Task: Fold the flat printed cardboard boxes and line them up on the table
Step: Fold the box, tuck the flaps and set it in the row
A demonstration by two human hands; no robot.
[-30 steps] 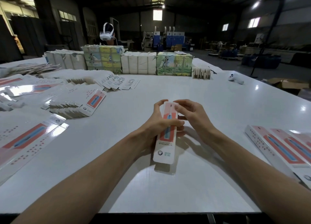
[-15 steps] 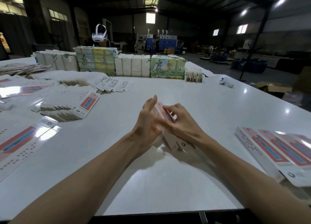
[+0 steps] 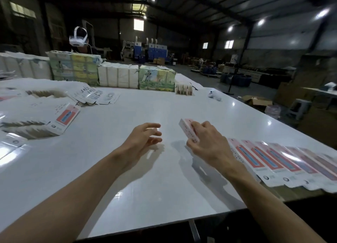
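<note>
Right hand (image 3: pixel 206 144) grips the box (image 3: pixel 186 127) near its middle, fingers curled over it, above the table (image 3: pixel 145 179). The row (image 3: pixel 269 160) lies just right of the grip. Left hand (image 3: pixel 144 138) is slack and holds nothing. Judged: light, hollow card that crushes easily; hold it lightly by the long edges.

Dim warehouse hall behind a large glossy white table (image 3: pixel 164 106).
Dark metal roof beams (image 3: pixel 182 7) carry bright round ceiling lamps (image 3: pixel 261 22), and a small square window (image 3: pixel 138 24) glows in the grey far wall (image 3: pixel 182 40). Blue machines (image 3: pixel 155 51) stand at the back on the grey concrete floor (image 3: pixel 215 84). An open brown cardboard carton (image 3: pixel 257 101) and a pale plastic stool (image 3: pixel 299 106) sit right of the table.
</note>
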